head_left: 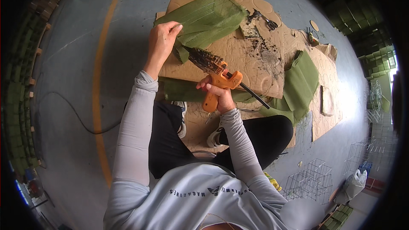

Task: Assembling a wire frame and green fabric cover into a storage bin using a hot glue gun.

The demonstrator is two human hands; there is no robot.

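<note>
My right hand (224,97) wraps round the handle of an orange glue gun (226,79). Its front end is crusted with dark glue and points up and left; a black glue stick (254,95) juts from the back. A folded piece of green fabric (204,20) lies on the cardboard-topped surface (238,66). My left hand (162,42) pinches the fabric's left edge between thumb and fingers. The crusted front of the gun is close to the fabric's lower corner; whether they touch, I cannot tell.
Scissors (270,24) lie among dark glue smears on the cardboard. More folded green fabric (301,81) rests on the right. Wire frames (313,181) stand on the floor at lower right. A dark cable (72,113) crosses the floor on the left, and green stacks (21,72) line the edge.
</note>
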